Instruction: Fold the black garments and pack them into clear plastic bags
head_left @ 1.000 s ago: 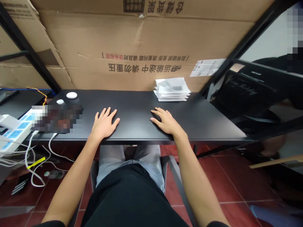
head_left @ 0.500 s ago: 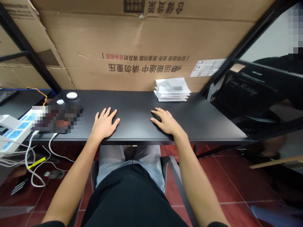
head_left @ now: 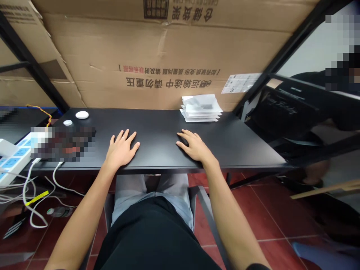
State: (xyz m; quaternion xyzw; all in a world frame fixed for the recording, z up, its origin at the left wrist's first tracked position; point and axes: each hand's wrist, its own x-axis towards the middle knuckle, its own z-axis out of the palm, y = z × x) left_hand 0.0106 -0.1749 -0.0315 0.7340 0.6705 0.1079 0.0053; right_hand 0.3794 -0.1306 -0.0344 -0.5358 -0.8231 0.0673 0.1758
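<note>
My left hand [head_left: 121, 149] lies palm down on the black tabletop [head_left: 157, 146], its fingers spread and nothing under them that I can see. To its left are two devices whose surfaces are blurred out, with white cables running to them. My right hand [head_left: 194, 145] also rests on the tabletop, open, with the thumb apart from the fingers. Just beyond its fingertips sits a stack of white paper packets [head_left: 201, 108], which it does not touch.
A large cardboard sheet [head_left: 146, 48] stands along the back edge. Left are a white power strip [head_left: 14, 159], a white oval object [head_left: 82, 115] and a small white round piece [head_left: 68, 122]. A plastic bottle [head_left: 60, 212] lies on the floor. Another person sits at the right.
The whole view has shifted slightly, with things on the table appearing a little further left. Both hands stay in place on the tabletop.
</note>
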